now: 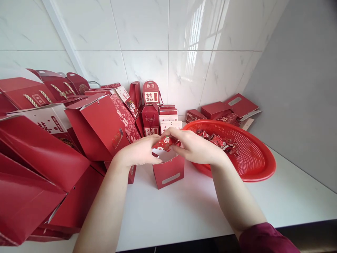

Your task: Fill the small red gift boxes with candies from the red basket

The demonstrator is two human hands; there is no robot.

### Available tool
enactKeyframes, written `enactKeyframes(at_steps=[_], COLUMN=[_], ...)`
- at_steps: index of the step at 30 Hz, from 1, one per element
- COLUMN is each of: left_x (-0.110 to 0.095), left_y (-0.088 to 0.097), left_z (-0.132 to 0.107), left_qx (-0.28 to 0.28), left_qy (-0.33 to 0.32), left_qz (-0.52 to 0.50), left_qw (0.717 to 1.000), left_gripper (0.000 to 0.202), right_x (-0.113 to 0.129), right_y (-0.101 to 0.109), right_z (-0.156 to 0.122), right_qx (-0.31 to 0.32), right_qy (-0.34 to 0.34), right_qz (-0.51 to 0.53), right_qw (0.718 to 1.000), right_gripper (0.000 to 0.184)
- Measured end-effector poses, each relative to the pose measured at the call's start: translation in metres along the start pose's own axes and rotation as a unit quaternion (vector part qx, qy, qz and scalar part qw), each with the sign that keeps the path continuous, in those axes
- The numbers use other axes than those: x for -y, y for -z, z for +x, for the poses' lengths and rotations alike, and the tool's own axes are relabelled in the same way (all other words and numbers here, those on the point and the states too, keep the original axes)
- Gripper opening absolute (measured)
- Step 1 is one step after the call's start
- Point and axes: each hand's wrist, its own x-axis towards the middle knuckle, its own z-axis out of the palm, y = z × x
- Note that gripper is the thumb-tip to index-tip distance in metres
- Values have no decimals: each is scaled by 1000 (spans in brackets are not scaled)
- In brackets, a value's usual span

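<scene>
A small open red gift box (pixel 169 171) stands on the white counter (pixel 184 211) in front of me. Both hands meet just above its mouth. My left hand (pixel 139 151) and my right hand (pixel 193 146) pinch a red wrapped candy (pixel 165 143) with a white flower print between their fingertips. My left fingers also rest against the box's upper edge. Right of the box lies a round red plastic basket (pixel 252 165) holding several red wrapped candies (pixel 221 140). My right wrist crosses the basket's near rim.
Large red gift bags with rope handles (pixel 39 140) are piled along the left. Small finished red boxes (pixel 150 116) stand against the tiled wall. Flat red boxes (pixel 229 107) lie behind the basket. A grey wall closes the right side.
</scene>
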Motion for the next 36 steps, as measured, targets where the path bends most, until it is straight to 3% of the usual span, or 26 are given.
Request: enactKeyframes(at_steps=[5, 11, 16, 20, 26, 36], left_x=[10, 9, 10, 10, 10, 7], left_y=[-1, 0, 0, -1, -2, -1], left_z=[3, 2, 2, 3, 3, 3], left_qx=[15, 25, 21, 20, 30, 27], left_qy=[1, 7, 4, -9, -19, -28], left_qz=[7, 33, 53, 45, 14, 26], left_qw=[1000, 999, 998, 999, 999, 999], left_gripper=[45, 32, 30, 36, 45, 33], right_x=[-6, -9, -9, -9, -8, -3], right_y=[-5, -6, -2, -1, 0, 3], right_z=[1, 0, 0, -2, -4, -6], right_qx=[59, 33, 21, 20, 36, 61], right_qy=[-63, -140, -163, -161, -129, -77], right_qz=[-74, -169, -201, -198, -91, -58], right_qw=[993, 975, 966, 967, 987, 994], right_gripper=[21, 8, 3, 2, 12, 19])
